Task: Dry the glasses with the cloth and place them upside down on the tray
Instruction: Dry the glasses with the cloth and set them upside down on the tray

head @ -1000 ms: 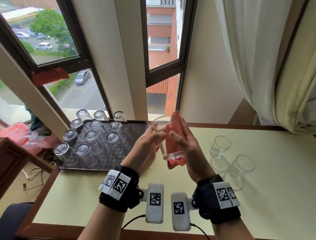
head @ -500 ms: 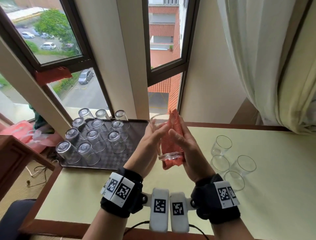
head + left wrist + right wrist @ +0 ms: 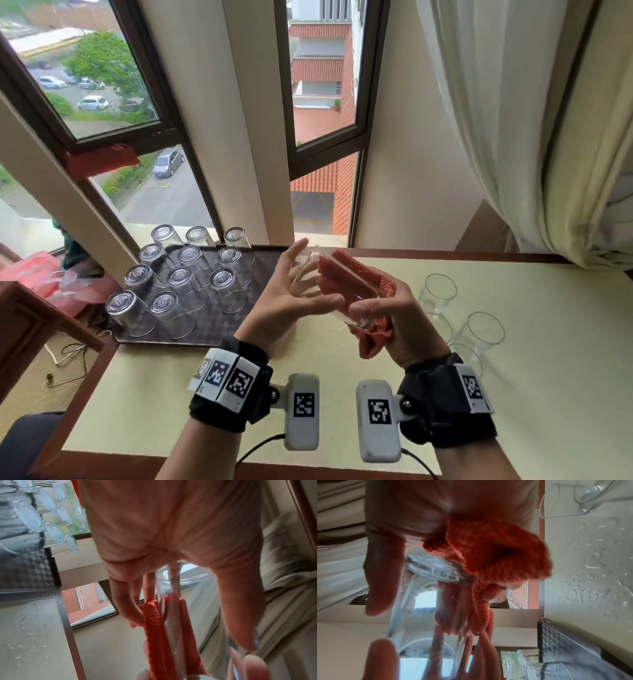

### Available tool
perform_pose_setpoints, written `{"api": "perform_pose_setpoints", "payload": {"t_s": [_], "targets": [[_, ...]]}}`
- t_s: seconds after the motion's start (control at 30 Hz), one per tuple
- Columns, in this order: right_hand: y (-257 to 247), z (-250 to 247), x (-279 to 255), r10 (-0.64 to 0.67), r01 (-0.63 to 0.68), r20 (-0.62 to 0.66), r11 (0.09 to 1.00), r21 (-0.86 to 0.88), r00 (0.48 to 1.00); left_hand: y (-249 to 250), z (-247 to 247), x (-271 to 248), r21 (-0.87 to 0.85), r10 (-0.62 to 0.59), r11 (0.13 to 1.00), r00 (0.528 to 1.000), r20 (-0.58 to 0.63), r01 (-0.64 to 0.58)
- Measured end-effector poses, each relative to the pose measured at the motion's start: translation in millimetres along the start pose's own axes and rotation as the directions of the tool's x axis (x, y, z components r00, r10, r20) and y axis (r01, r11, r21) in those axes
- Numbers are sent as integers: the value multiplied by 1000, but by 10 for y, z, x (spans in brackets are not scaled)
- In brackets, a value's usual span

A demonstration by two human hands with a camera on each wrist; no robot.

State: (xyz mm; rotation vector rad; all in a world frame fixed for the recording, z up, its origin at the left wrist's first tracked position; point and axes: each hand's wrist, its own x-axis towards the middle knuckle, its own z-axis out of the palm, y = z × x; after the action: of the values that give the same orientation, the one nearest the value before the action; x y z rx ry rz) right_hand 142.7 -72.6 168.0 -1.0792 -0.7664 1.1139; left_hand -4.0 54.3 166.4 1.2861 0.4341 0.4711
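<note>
Above the table both hands hold one clear glass (image 3: 337,294), tilted with its mouth up and to the left. My left hand (image 3: 301,284) holds its upper part between long fingers and thumb. My right hand (image 3: 376,305) grips the orange cloth (image 3: 356,274) against the glass's far side and base. In the left wrist view the cloth (image 3: 154,628) runs along the glass (image 3: 173,615). The right wrist view shows the cloth (image 3: 488,550) bunched in the palm beside the glass (image 3: 419,601). The dark chequered tray (image 3: 219,322) at the left holds several upside-down glasses (image 3: 178,284).
Several upright glasses (image 3: 440,291) stand on the cream table (image 3: 548,342) to the right of my hands. Water drops (image 3: 590,568) lie on the tabletop. A window is behind the table, a pale curtain (image 3: 513,137) hangs at the right, and a wooden edge (image 3: 85,387) borders the table's left.
The glass has tipped from nearly upright to slanted, mouth toward the left. My hands have spread a little apart, and the left fingers now lie further along the glass.
</note>
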Motion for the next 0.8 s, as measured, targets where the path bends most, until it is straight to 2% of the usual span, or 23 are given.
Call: {"api": "perform_pose_setpoints", "payload": {"t_s": [0.07,0.13,0.23,0.37,0.5,0.67,0.8], "targets": [[-72,-34,-25,-11,11,41,1000,1,999,60,-1,-24,99,-7,995,997,83,-2],[-128,-64,-39,-13,12,45,999,29,999,79,22,-35,177,-15,984,996,85,0],[-160,-74,-42,-14,14,-55,1000,-12,998,45,76,-44,166,6,986,1000,17,-9],[-189,-41,-47,-92,66,-218,990,-126,972,-13,131,-63,114,104,989,989,-106,-91],[-208,32,-57,-127,104,-206,988,-118,970,28,150,-71,80,175,983,967,-187,-163],[-292,136,9,-115,96,-283,992,-79,952,29,236,-58,122,221,971,964,-148,-204],[-292,175,-33,-118,106,-270,993,-61,956,54,182,-24,102,250,968,930,-268,-231]]}}
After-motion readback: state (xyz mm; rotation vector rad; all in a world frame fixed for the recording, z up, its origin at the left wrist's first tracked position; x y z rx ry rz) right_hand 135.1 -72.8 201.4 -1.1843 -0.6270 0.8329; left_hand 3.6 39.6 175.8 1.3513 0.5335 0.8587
